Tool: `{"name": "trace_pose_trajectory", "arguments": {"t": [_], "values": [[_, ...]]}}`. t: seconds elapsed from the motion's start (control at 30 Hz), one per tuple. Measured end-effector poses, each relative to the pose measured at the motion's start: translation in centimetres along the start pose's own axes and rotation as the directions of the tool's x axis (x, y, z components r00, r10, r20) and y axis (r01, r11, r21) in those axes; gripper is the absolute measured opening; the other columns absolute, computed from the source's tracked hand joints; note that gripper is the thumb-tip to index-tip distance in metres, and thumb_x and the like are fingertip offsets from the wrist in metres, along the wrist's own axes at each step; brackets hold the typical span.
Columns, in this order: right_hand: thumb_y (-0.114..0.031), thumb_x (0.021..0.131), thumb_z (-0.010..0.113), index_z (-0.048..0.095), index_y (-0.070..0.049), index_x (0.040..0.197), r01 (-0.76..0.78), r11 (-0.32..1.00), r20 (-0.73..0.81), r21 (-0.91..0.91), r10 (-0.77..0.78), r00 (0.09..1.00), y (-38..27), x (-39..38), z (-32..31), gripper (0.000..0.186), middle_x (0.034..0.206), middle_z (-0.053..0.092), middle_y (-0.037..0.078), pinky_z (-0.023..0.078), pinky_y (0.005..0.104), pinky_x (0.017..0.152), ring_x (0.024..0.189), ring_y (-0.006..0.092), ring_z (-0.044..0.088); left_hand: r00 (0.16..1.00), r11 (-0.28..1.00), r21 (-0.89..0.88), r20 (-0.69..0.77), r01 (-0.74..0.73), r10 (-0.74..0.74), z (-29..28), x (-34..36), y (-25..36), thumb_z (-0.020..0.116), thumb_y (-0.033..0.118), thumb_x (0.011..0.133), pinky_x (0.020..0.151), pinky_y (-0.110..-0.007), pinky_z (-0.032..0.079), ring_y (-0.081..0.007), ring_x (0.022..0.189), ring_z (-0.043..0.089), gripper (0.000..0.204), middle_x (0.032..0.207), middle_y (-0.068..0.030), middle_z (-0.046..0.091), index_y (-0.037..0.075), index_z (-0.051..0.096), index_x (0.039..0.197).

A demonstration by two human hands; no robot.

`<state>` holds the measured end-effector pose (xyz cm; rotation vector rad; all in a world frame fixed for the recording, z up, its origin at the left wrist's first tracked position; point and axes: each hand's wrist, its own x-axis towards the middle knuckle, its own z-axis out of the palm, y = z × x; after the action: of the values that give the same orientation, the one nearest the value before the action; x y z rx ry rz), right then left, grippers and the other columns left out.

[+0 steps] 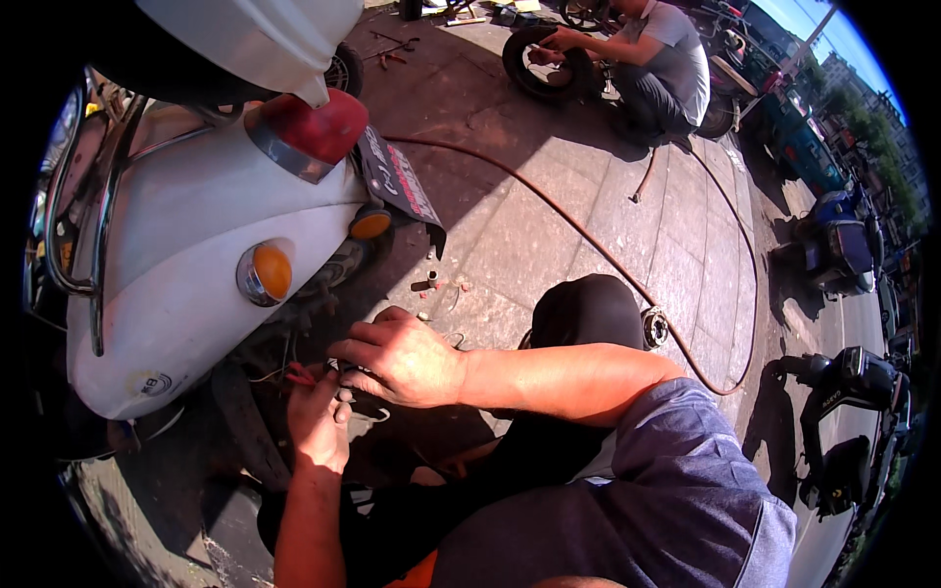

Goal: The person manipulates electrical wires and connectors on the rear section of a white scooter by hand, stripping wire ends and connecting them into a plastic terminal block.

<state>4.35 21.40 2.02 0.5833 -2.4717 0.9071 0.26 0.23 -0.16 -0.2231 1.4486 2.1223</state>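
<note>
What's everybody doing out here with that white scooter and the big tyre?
Someone's left hand and right hand are together beside the white scooter, holding a small dark thing. The fingers cover most of it, so I can't tell what it is. Farther off, another person is crouching with their hands on the black tyre.

Counting two bare hands (412,361); plus one white scooter (186,225) sporting one red tail light (323,127), two orange turn signals (274,271) and one rear plate (400,186); also got one co-worker (676,59) with one tyre (517,73); at least one brown hose (600,247), one round metal thingy (655,328) beside it; off right, easily two more scooters (845,240), one blue, one black; can't count past that tbh
</note>
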Motion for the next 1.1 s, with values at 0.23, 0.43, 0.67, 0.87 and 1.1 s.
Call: {"name": "trace_pose_trajectory", "arguments": {"t": [0.23, 0.43, 0.67, 0.87, 1.1], "values": [[-0.024, 0.096, 0.074, 0.062, -0.003, 0.118, -0.155, 0.986, 0.038, 0.065, 0.153, 0.988, 1.1, -0.4, 1.1, 0.033, 0.087, 0.070, 0.017, 0.055, 0.0519, 0.075, 0.078, 0.0424, 0.070, 0.997, 0.991, 0.128, 0.081, -0.029, 0.019, -0.1, 0.0, -0.4, 0.073, 0.013, 0.102, 0.060, -0.021, 0.039, -0.0045, 0.078, 0.056, 0.014, 0.097, 0.0032, 0.065, 0.009, 0.066, 0.113], [-0.019, 0.092, 0.076, 0.060, -0.001, 0.122, -0.110, 0.990, 0.105, 0.092, 0.100, 0.989, 1.4, -0.6, 0.6, 0.039, 0.097, 0.070, 0.019, 0.057, 0.0515, 0.076, 0.085, 0.0424, 0.072, 0.997, 0.998, 0.062, 0.071, -0.019, 0.015, 0.6, -0.1, 0.3, 0.074, 0.013, 0.101, 0.057, -0.020, 0.038, -0.0049, 0.078, 0.058, 0.013, 0.096, 0.0017, 0.068, 0.008, 0.067, 0.111], [-0.007, 0.083, 0.079, 0.062, -0.006, 0.138, -0.074, 0.994, 0.196, 0.082, 0.056, 0.979, 1.3, 0.0, 0.8, 0.057, 0.109, 0.068, 0.017, 0.059, 0.0508, 0.081, 0.095, 0.0421, 0.071, 0.990, 0.997, 0.081, 0.141, -0.014, 0.002, -0.7, -0.3, 1.3, 0.071, 0.010, 0.099, 0.056, -0.019, 0.035, -0.0043, 0.074, 0.057, 0.016, 0.096, -0.0050, 0.073, 0.003, 0.069, 0.114], [-0.012, 0.086, 0.083, 0.068, -0.011, 0.136, -0.088, 0.996, 0.153, 0.030, 0.082, 0.985, 1.4, 0.0, -0.4, 0.052, 0.112, 0.068, 0.012, 0.062, 0.0451, 0.081, 0.095, 0.0359, 0.074, 0.978, 0.943, 0.314, 0.202, -0.110, 0.047, 0.4, -0.6, 1.9, 0.072, 0.008, 0.093, 0.068, -0.024, 0.045, -0.0049, 0.076, 0.054, 0.028, 0.104, -0.0063, 0.074, 0.003, 0.063, 0.119], [-0.007, 0.086, 0.082, 0.068, -0.009, 0.134, -0.125, 0.983, 0.203, 0.136, 0.096, 0.975, 1.4, 0.3, -0.2, 0.050, 0.112, 0.070, 0.013, 0.062, 0.0459, 0.080, 0.097, 0.0386, 0.074, 0.978, 0.911, 0.395, 0.205, -0.115, 0.035, -1.0, -0.4, 1.2, 0.075, 0.004, 0.092, 0.087, -0.031, 0.055, -0.0131, 0.095, 0.068, 0.033, 0.106, -0.0062, 0.074, 0.001, 0.062, 0.123]]}}
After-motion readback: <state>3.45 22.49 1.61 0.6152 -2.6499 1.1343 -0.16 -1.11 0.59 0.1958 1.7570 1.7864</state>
